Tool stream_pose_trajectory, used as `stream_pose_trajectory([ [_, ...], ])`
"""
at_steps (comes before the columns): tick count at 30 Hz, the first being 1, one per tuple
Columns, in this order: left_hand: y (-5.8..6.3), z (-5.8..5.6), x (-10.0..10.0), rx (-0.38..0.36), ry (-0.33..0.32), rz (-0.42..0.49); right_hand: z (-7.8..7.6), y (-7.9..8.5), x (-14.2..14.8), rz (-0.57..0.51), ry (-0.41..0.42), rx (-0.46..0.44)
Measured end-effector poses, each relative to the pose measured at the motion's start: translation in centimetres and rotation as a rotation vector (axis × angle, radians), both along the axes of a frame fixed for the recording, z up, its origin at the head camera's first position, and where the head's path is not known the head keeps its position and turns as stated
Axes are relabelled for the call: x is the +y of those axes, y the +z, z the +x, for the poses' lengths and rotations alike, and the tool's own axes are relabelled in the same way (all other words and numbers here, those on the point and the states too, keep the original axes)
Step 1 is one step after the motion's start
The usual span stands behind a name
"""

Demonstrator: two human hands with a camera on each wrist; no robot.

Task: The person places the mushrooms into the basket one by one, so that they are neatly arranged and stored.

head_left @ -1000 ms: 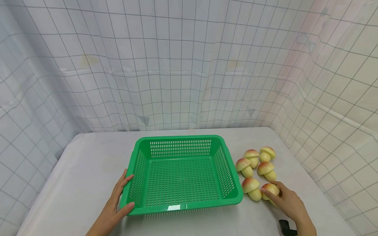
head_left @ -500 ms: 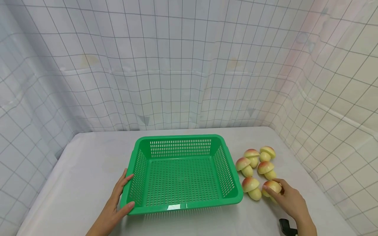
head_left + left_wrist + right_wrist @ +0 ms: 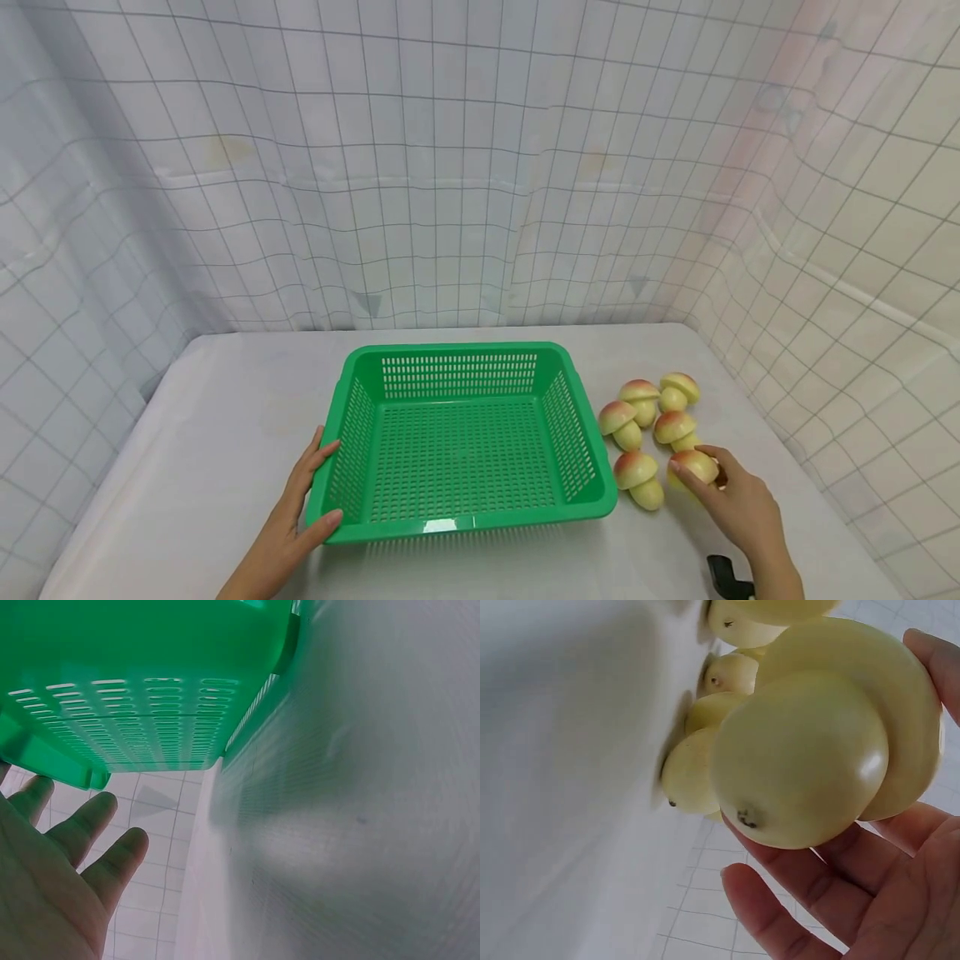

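Note:
A green plastic basket [image 3: 457, 527] with slotted walls sits mid-table. My left hand [image 3: 288, 521] rests at its left side, thumb on the near corner and a fingertip on the left rim; in the left wrist view its other fingers spread, fairly straight, beside the basket wall [image 3: 142, 712]. To the right, my right hand [image 3: 742, 504] holds a toy mushroom [image 3: 693, 468], yellow with a reddish cap. The right wrist view shows that mushroom [image 3: 799, 761] between thumb and fingers, its stem end toward the camera with a small dark mark, seemingly raised off the table.
Several like mushrooms lie right of the basket, the nearest mushroom [image 3: 637, 479] beside its right wall. A black object [image 3: 726, 577] lies near the right wrist. White cloth covers the table [image 3: 225, 417], and a gridded white curtain [image 3: 465, 167] surrounds the back and sides.
My right hand has shifted slightly away from me and right with the mushroom, which now appears higher. The left hand and basket have stayed in place.

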State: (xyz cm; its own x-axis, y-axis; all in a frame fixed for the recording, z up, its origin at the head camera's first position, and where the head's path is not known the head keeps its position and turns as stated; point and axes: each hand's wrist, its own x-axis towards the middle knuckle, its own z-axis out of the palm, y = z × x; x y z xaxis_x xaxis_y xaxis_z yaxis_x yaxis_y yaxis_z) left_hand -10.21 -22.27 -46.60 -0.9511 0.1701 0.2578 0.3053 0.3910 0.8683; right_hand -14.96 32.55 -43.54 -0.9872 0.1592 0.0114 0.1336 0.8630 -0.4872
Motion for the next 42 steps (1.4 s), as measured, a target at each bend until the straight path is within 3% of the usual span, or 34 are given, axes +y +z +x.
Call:
stream_pose_trajectory([
  [23, 0.1, 0.0, 0.0, -0.021, -0.004, 0.015, -0.8, 1.6, -2.2, 0.042, 0.063, 0.156],
  [36, 0.1, 0.0, 0.0, -0.012, -0.010, 0.028, -1.7, 3.1, -4.4, 0.026, 0.149, 0.239],
  [42, 0.0, 0.0, 0.0, -0.014, -0.007, 0.029, -2.2, 3.9, -5.5, -0.035, 0.191, 0.270],
])
